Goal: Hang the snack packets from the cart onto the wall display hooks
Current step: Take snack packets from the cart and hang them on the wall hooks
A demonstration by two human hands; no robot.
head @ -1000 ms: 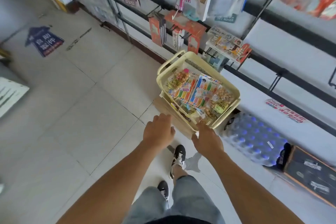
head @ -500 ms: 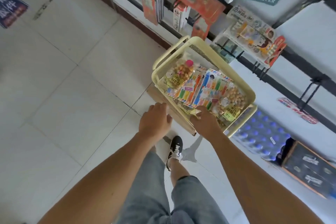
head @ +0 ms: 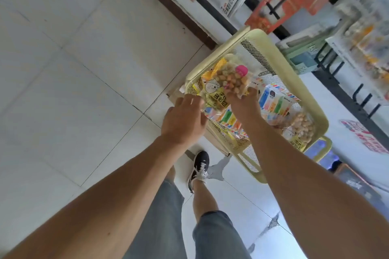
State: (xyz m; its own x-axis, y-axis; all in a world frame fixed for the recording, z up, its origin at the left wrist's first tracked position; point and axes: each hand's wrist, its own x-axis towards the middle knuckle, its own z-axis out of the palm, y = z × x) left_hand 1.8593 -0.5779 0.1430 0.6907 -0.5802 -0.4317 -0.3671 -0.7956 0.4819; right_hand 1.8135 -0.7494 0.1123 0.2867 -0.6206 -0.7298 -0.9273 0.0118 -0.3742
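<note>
- Fingers of the right hand [head: 244, 105] curl up round the near end of a clear snack packet [head: 227, 82] of round puffs, clamped on it from below. Holding it by the end probably leaves the far end free for a hook.
- Packet sits just above the cart [head: 315, 111], over its left end, lifted off the pile. It has a yellow label and a pink sticker. Whether it has a hang hole I cannot tell.
- Left hand [head: 183, 120] is at the cart's left corner, fingers loosely spread and nothing in them. Its fingertips are touching or just beside the packet's label end, likely to steady the bag or find its top.
- Inside the cart, right of the lifted packet, lie striped flat packs [head: 275, 103] and another puff bag [head: 303, 126]. So most of the stock is not yet hung.
- Beyond the cart's far side, black wall hooks [head: 366, 101] stick out, several bare. Those look like the place for the bag, a short reach up.
- Risk, as I judge it: a slack bag swings, so the hole may miss the hook tip.
</note>
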